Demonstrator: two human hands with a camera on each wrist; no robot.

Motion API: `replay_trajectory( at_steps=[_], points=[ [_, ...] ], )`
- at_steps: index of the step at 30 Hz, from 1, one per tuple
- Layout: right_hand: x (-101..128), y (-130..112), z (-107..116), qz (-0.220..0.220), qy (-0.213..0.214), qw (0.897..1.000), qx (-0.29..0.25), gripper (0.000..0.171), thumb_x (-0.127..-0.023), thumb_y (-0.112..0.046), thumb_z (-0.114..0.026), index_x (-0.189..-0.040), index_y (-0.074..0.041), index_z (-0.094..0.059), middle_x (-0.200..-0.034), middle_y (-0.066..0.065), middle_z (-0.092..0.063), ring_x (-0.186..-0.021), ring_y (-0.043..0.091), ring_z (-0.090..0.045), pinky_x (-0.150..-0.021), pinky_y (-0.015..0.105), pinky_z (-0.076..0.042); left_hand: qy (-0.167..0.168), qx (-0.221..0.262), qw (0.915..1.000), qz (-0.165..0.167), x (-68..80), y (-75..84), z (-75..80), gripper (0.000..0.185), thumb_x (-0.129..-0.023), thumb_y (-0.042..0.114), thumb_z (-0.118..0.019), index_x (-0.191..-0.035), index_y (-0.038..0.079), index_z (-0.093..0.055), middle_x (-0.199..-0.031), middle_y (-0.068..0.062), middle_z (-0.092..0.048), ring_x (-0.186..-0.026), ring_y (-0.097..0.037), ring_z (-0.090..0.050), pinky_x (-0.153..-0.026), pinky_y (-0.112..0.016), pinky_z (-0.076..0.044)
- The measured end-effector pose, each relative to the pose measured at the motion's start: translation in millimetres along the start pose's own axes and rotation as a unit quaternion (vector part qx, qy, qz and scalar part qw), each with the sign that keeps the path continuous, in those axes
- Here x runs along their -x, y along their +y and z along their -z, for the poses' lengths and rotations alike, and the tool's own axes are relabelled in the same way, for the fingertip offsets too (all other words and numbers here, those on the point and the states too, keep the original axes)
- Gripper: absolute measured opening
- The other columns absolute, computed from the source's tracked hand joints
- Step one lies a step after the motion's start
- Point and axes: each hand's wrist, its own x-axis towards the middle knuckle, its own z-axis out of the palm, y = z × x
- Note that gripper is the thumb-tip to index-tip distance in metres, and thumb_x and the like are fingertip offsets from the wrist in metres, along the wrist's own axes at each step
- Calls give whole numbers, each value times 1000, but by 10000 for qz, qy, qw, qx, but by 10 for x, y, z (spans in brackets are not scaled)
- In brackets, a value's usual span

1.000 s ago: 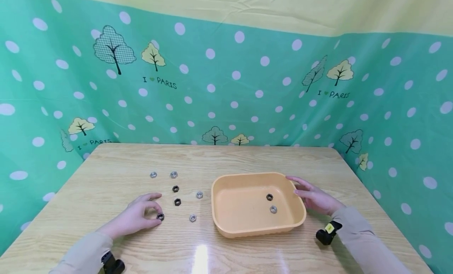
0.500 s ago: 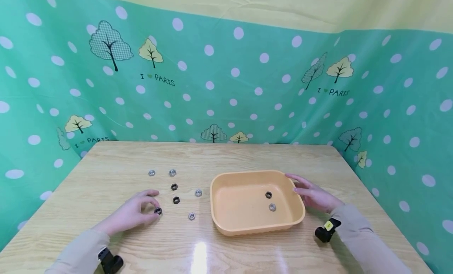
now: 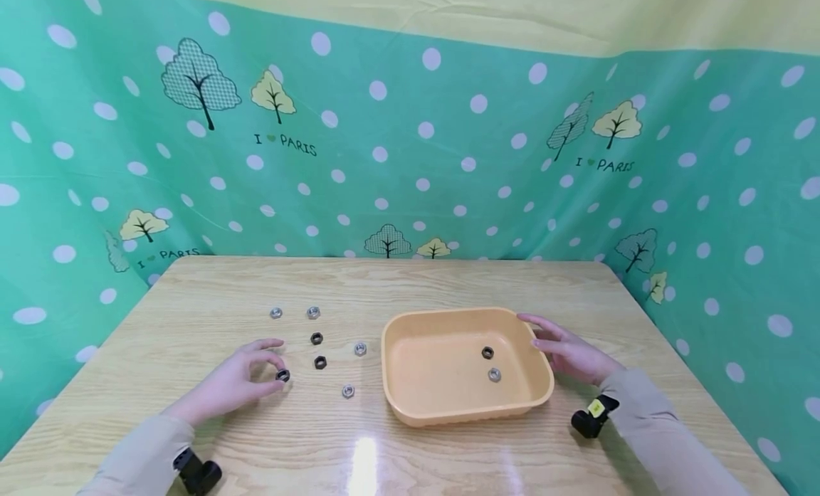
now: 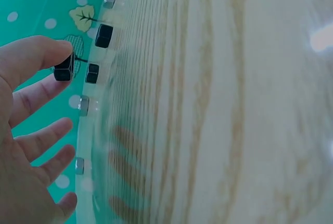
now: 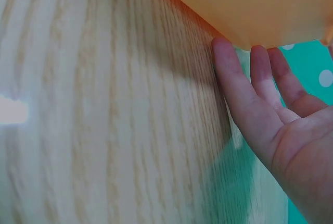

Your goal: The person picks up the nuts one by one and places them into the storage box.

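Note:
My left hand (image 3: 230, 382) pinches a black hex nut (image 3: 282, 375) between thumb and index finger. The left wrist view shows this nut (image 4: 63, 70) gripped at the fingertips, with the other fingers spread. Two more black nuts (image 3: 320, 362) lie just right of that hand. Several silver nuts, one of them near the front (image 3: 348, 391), are scattered around them. At the right end of a shallow orange plastic basin (image 3: 429, 375), my right hand (image 3: 579, 354) touches the rim and outer wall with extended fingers. Inside the basin lie one black nut (image 3: 487, 353) and one silver nut (image 3: 495, 375).
Everything stands on a wood-grain table (image 3: 269, 453) with a glare spot near its front. A green dotted curtain (image 3: 397, 197) closes off the back and both sides. Small black wrist cameras, such as the right one (image 3: 592, 418), hang close over the tabletop.
My left hand has lifted the black nut and drawn slightly back with it, away from the front silver nut. The right hand and the basin stay in place.

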Motion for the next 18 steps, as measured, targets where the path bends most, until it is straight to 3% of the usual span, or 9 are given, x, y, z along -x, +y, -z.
replay_trajectory(
  at_steps=[18],
  points=[
    [9, -5, -18, 29, -5, 10000, 49, 62, -98, -23, -49, -151, -17, -18, -152, 31, -10, -126, 22, -46, -99, 38, -46, 349, -123, 9993, 35, 39, 18, 19, 17, -75, 16, -77, -82, 20, -63, -134, -23, -49, -124, -52, -38, -99, -69, -28]
  ],
)
